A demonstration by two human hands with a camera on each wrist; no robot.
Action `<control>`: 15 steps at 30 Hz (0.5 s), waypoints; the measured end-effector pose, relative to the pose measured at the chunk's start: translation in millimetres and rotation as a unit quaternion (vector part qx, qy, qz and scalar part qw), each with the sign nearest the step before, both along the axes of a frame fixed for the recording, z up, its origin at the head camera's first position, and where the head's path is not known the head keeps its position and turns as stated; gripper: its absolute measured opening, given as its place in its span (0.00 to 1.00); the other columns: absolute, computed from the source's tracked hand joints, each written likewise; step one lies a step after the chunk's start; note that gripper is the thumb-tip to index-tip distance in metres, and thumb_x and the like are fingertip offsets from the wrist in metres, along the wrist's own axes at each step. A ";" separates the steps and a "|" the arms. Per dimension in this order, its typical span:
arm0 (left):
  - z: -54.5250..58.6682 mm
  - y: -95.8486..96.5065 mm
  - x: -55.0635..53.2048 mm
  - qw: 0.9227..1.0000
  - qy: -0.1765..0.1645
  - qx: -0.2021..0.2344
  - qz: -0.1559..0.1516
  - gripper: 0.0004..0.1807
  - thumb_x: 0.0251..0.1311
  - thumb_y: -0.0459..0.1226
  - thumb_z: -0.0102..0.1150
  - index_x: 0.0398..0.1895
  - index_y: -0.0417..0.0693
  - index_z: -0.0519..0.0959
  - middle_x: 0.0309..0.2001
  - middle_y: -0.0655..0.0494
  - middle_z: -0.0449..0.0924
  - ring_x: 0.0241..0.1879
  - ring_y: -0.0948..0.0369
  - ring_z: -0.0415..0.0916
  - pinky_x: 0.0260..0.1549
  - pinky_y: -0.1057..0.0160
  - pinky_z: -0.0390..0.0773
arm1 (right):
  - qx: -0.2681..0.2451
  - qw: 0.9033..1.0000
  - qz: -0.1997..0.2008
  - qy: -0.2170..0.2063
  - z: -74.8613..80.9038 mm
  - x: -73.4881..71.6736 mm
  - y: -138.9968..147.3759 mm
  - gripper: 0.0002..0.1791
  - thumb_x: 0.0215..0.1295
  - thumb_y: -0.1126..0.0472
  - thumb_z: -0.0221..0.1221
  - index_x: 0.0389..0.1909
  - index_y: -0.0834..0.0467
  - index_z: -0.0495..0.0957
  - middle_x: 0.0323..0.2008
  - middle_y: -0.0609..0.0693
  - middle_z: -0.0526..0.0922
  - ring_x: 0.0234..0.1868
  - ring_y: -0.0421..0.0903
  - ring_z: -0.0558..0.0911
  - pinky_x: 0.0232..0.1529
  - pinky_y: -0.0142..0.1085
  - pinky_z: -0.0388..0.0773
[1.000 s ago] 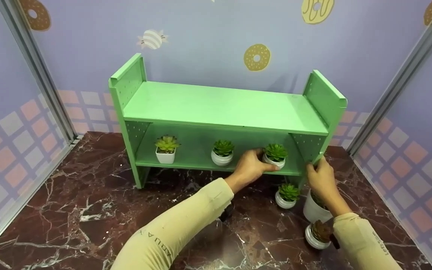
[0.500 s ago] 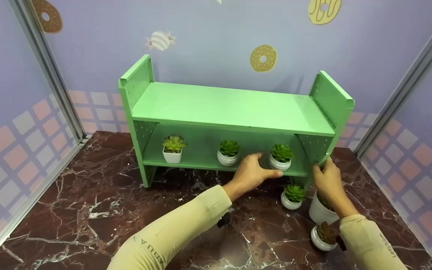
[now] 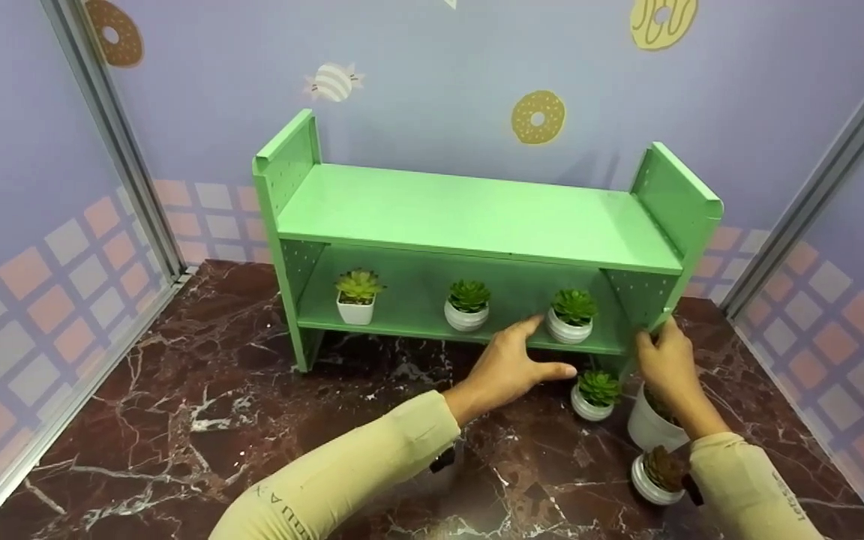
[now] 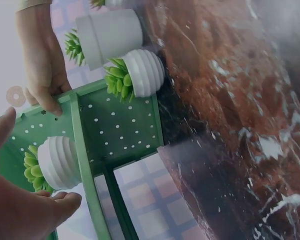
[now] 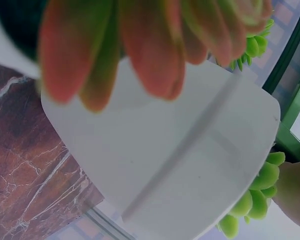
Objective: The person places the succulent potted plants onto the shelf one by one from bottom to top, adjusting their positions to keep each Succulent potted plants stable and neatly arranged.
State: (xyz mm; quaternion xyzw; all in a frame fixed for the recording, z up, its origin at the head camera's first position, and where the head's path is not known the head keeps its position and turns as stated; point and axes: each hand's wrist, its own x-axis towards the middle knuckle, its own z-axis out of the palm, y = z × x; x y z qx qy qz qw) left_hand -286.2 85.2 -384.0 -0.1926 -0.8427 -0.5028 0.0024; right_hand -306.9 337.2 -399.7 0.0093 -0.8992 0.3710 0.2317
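Note:
A green two-tier shelf [image 3: 477,214] stands against the wall. My left hand [image 3: 505,369] is just in front of its lower tier, thumb and fingers spread and holding nothing. Beside those fingers a succulent in a ribbed white pot [image 3: 570,328] sits upright at the tier's right; the left wrist view shows this pot [image 4: 60,162] between thumb and fingers, apart from both. My right hand [image 3: 668,367] grips the front edge of the shelf's right side panel, thumb on the inner face. A similar succulent [image 3: 467,306] and one in a square pot [image 3: 357,296] share the lower tier.
On the dark red marbled table [image 3: 199,450], near the right hand, are a small green succulent [image 3: 595,396], a larger white pot [image 3: 651,424] and a reddish-brown succulent [image 3: 658,474]. In the right wrist view the large pot [image 5: 190,150] fills the middle. Patterned walls enclose the table.
The left hand has let go of the right-hand potted succulent and drawn back toward the front, its thumb and fingers spreading. The right hand keeps its grip on the side panel.

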 end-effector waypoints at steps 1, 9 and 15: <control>-0.9 -1.4 1.5 1.000 0.003 -0.002 -0.002 0.52 0.47 0.55 0.74 0.73 0.42 0.63 0.69 0.50 0.64 0.68 0.56 0.60 0.64 0.59 0.59 | -0.001 1.000 -0.001 0.000 0.0 0.2 -0.1 0.16 0.69 0.68 0.46 0.52 0.75 0.67 0.42 0.72 0.76 0.39 0.63 0.75 0.40 0.54 0.69; -14.1 -19.7 15.1 0.999 0.031 0.001 -0.023 0.43 0.58 0.64 0.58 0.70 0.49 0.68 0.71 0.55 0.62 0.69 0.56 0.58 0.64 0.54 0.59 | -0.002 1.000 0.000 -0.003 -0.1 0.6 -0.2 0.18 0.70 0.67 0.46 0.54 0.75 0.67 0.44 0.73 0.76 0.40 0.64 0.75 0.41 0.55 0.70; -25.1 -38.0 23.5 0.995 0.083 -0.034 -0.038 0.40 0.64 0.66 0.48 0.68 0.49 0.70 0.73 0.55 0.58 0.70 0.54 0.56 0.64 0.48 0.58 | 0.005 1.000 0.003 -0.009 1.2 1.2 -1.1 0.17 0.71 0.66 0.45 0.54 0.75 0.66 0.41 0.72 0.76 0.36 0.62 0.76 0.35 0.52 0.71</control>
